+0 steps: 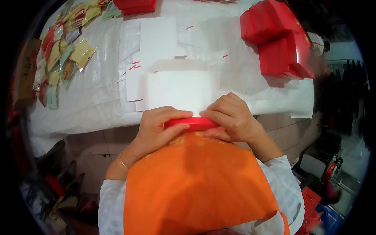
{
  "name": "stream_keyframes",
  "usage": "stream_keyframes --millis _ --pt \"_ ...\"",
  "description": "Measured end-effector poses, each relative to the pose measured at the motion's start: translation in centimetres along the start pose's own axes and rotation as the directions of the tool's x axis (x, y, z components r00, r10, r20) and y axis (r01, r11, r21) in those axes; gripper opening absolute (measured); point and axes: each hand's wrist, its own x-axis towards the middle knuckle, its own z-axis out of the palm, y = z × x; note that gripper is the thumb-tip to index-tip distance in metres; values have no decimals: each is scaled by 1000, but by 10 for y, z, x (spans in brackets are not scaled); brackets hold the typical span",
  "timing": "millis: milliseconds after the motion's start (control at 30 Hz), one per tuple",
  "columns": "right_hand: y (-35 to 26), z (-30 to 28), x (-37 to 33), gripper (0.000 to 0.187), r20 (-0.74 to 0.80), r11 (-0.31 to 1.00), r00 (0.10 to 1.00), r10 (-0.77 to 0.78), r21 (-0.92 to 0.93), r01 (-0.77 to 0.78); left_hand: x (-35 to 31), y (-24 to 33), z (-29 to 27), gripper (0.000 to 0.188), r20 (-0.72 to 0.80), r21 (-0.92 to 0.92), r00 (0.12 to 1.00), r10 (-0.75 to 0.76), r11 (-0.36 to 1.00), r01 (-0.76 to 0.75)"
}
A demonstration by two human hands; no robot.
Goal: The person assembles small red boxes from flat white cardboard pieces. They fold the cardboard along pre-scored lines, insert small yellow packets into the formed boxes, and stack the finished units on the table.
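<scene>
Right against my orange apron lies a cardboard box [178, 91], white inside, with its near wall red on the outer face. My left hand [158, 126] pinches the left part of that red wall, thumb on the outside and fingers over the top edge. On the right part my right hand [231, 119] grips the same wall in a like way. The two index fingertips almost meet at the middle of the edge. Under and beyond the box is a flat white cardboard blank [158, 41] with its plain side up. Fingers and palms cover the box's near corners.
Loose sealed food packets [64, 55] are heaped at the far left. Red boxes [280, 43] are stacked at the far right, and another red box [135, 6] stands at the back. Small red strips [135, 65] are scattered on the white table cover [98, 98].
</scene>
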Motion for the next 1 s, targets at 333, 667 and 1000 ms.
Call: stream_keyframes --millis 333,667,1000 --pt "2 18 -9 34 -38 959 975 217 194 -206 -1 -5 15 24 -151 -134 962 -228 969 209" --pt "15 34 -17 26 8 887 955 297 368 -279 -19 -7 9 22 -94 -136 960 -266 958 252" --pt "11 39 -14 18 127 705 863 489 525 -477 -19 -11 20 19 -52 -471 852 -521 765 439"
